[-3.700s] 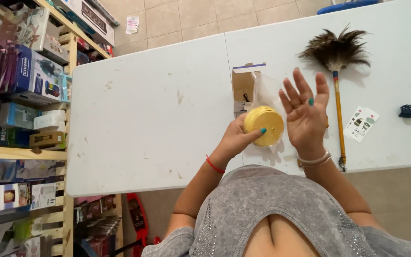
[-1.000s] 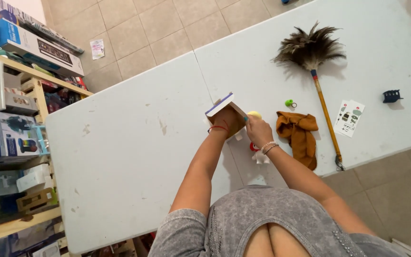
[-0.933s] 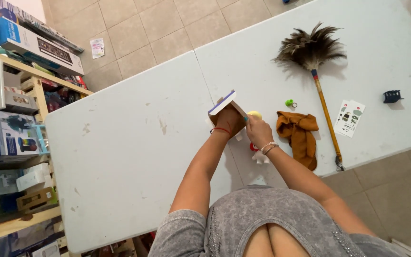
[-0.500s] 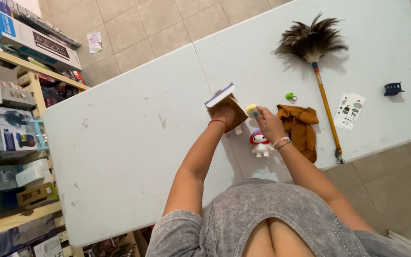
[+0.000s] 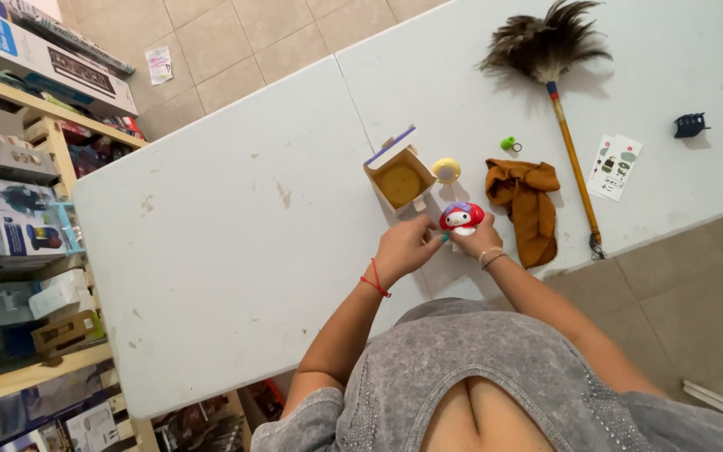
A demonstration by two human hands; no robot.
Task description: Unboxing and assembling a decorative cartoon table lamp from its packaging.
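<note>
A small red and white toy figure [image 5: 461,218] stands on the white table [image 5: 236,251] near its front edge. My right hand [image 5: 479,243] grips it from below. My left hand [image 5: 409,245] touches its left side with the fingertips. Just beyond the hands sits an open cardboard box [image 5: 398,178] with a yellow round thing inside. A small yellow round piece [image 5: 446,170] lies right of the box.
A brown cloth [image 5: 530,203] lies right of the toy. A feather duster [image 5: 556,75] stretches along the far right. A small green item [image 5: 508,144], a printed card [image 5: 614,166] and a dark clip [image 5: 690,125] lie further right. Shelves of boxed goods [image 5: 18,218] stand at left.
The hands left the cardboard box and came nearer to me. They now hold the toy figure at the front of the table. The box stands open by itself.
</note>
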